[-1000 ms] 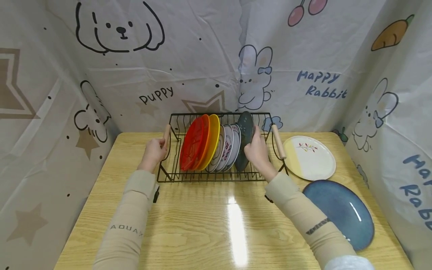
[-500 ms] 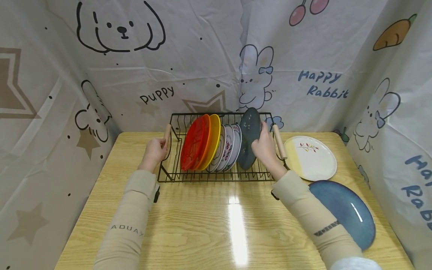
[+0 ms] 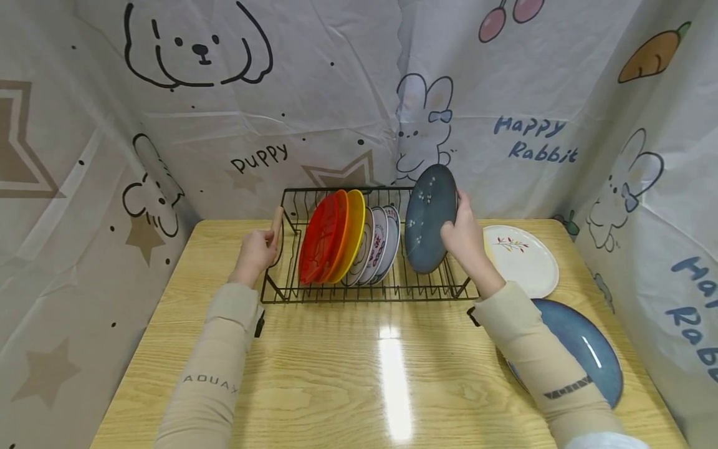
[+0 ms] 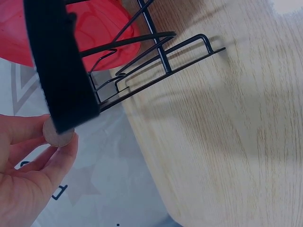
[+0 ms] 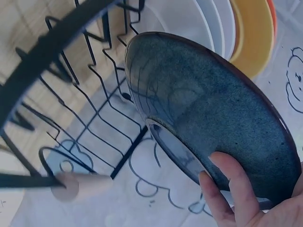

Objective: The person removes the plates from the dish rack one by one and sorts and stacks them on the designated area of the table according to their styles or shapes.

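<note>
A black wire dish rack [image 3: 359,300] with wooden handles stands at the back of the table. My left hand [image 3: 257,252] grips its left wooden handle [image 4: 58,134], fingers and thumb around it. With my right hand [image 3: 467,240] I hold a dark blue-grey plate [image 3: 430,218] by its right edge, tilted, over the rack's right part. In the right wrist view my fingertips press the plate's underside [image 5: 208,109] near the foot ring. Red [image 3: 321,240], orange and yellow plates [image 3: 354,234] stand on edge in the rack, beside several smaller white patterned plates [image 3: 387,243].
To the right of the rack lies a white and yellow plate [image 3: 527,262] with a leaf sprig. Nearer the front is a blue plate [image 3: 589,355], partly under my right forearm. A printed cloth [image 3: 336,93] hangs behind and along both sides.
My right hand has lifted the dark plate up and to the right, away from the white plates, turning its face more toward the head camera. My left hand stays on the handle.
</note>
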`<action>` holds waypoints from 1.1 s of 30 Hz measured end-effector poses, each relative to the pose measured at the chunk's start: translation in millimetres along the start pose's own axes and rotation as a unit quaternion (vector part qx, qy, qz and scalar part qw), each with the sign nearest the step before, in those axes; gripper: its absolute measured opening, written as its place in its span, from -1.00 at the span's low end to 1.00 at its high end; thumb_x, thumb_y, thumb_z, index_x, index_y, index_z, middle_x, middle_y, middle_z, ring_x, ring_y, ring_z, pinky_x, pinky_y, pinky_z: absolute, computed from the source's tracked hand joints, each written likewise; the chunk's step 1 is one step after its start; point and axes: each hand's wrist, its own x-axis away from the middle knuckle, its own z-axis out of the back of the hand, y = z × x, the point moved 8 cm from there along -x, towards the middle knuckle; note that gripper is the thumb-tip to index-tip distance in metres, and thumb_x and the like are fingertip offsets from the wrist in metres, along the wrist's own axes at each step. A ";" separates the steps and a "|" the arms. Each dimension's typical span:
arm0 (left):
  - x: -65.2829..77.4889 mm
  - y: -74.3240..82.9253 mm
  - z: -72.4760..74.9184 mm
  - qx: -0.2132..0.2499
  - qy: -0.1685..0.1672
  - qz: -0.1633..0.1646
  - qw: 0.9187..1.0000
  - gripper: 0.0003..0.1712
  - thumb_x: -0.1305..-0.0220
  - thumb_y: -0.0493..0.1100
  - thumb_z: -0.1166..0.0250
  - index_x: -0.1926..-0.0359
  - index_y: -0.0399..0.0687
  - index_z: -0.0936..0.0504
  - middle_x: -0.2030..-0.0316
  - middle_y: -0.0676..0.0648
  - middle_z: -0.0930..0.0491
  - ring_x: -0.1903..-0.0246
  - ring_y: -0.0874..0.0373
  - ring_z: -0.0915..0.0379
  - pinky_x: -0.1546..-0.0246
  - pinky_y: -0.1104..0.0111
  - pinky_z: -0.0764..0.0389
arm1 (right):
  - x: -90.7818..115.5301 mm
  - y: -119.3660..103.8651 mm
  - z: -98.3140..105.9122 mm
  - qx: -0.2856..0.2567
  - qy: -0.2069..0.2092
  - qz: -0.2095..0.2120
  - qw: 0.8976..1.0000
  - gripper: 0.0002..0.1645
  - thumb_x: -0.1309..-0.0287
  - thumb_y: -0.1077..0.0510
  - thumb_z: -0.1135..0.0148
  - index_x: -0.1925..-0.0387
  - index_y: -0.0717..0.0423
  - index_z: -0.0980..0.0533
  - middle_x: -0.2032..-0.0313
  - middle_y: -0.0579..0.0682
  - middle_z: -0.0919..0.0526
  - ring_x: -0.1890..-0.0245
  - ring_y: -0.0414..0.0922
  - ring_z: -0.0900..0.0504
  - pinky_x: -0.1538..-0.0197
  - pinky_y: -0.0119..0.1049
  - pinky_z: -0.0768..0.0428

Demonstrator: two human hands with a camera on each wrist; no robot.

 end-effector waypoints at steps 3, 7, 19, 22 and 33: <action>-0.6 -0.3 -0.6 0.002 -0.001 0.001 1.000 -0.49 -0.28 -0.36 0.03 -0.26 -0.36 -0.23 -0.09 -0.43 -0.35 0.05 -0.20 -0.41 0.28 0.18 -0.51 | 3.2 0.2 12.0 -0.004 0.005 0.001 1.000 -0.17 0.00 0.38 0.22 -0.38 0.19 0.10 -0.23 0.33 -0.23 -0.01 0.25 -0.40 0.02 0.07 -0.40; -0.5 -0.9 -1.4 0.003 -0.005 0.004 1.000 -0.48 -0.29 -0.36 0.04 -0.27 -0.35 -0.21 -0.10 -0.43 -0.34 0.05 -0.19 -0.41 0.28 0.19 -0.51 | 8.9 1.4 28.8 -0.008 0.014 -0.001 1.000 -0.17 0.00 0.38 0.24 -0.38 0.17 0.09 -0.27 0.29 -0.18 -0.19 0.23 -0.26 -0.14 0.11 -0.28; -0.3 -2.3 -0.5 0.006 -0.007 0.007 1.000 -0.49 -0.30 -0.35 0.05 -0.28 -0.35 -0.19 -0.12 -0.42 -0.32 0.05 -0.18 -0.41 0.31 0.22 -0.50 | 32.5 6.1 83.9 -0.029 0.055 0.033 0.998 -0.21 0.01 0.44 0.24 -0.35 0.25 0.01 -0.27 0.32 -0.16 -0.24 0.22 -0.17 -0.20 0.12 -0.18; 0.3 -2.4 -0.2 0.008 -0.009 0.007 1.000 -0.48 -0.30 -0.36 0.05 -0.28 -0.35 -0.19 -0.13 -0.43 -0.32 0.05 -0.18 -0.40 0.31 0.23 -0.50 | 38.5 12.2 98.0 -0.050 0.067 0.033 0.996 -0.20 0.05 0.47 0.21 -0.34 0.28 0.00 -0.26 0.33 -0.15 -0.23 0.22 -0.17 -0.19 0.13 -0.19; 2.2 -1.7 1.8 0.007 -0.008 0.007 1.000 -0.48 -0.31 -0.36 0.05 -0.28 -0.37 -0.18 -0.12 -0.43 -0.32 0.06 -0.18 -0.41 0.29 0.21 -0.50 | 63.8 51.8 140.7 -0.068 0.107 -0.050 0.991 -0.25 -0.04 0.47 0.15 -0.33 0.27 -0.02 -0.20 0.34 -0.21 -0.18 0.12 -0.23 -0.19 -0.06 -0.27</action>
